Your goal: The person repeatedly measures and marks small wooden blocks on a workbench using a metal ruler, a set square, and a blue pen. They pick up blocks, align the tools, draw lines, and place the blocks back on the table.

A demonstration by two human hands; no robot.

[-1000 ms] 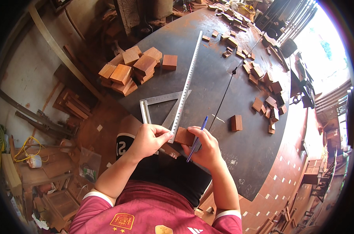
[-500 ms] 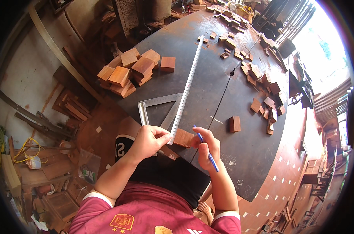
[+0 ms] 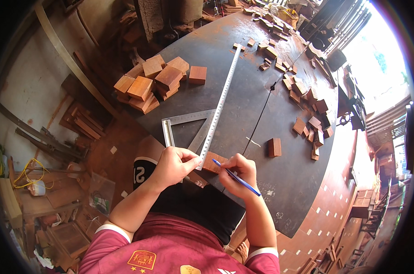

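My left hand [image 3: 174, 165] pinches the near end of a long metal ruler [image 3: 223, 97], which stretches away across the dark tabletop. Under and beside that end sits a reddish-brown wooden block [image 3: 211, 160] at the table's near edge. A blue pen [image 3: 243, 183] is held in my right hand [image 3: 240, 175], its tip over the block, close to the ruler; whether it touches the wood I cannot tell. Left of the ruler lies a metal try square [image 3: 188, 118] with a slanted arm, partly covered by the ruler and my left hand.
A pile of wooden blocks [image 3: 140, 87] stands at the table's left edge, with a single block [image 3: 197, 75] beside it. Another block [image 3: 274, 147] stands right of a dark seam in the tabletop [image 3: 243, 100]. Several smaller pieces [image 3: 299, 126] are scattered along the right side.
My right hand has moved slightly left and turned the pen, so its tip now points at the block near the ruler. My left hand stays on the ruler.
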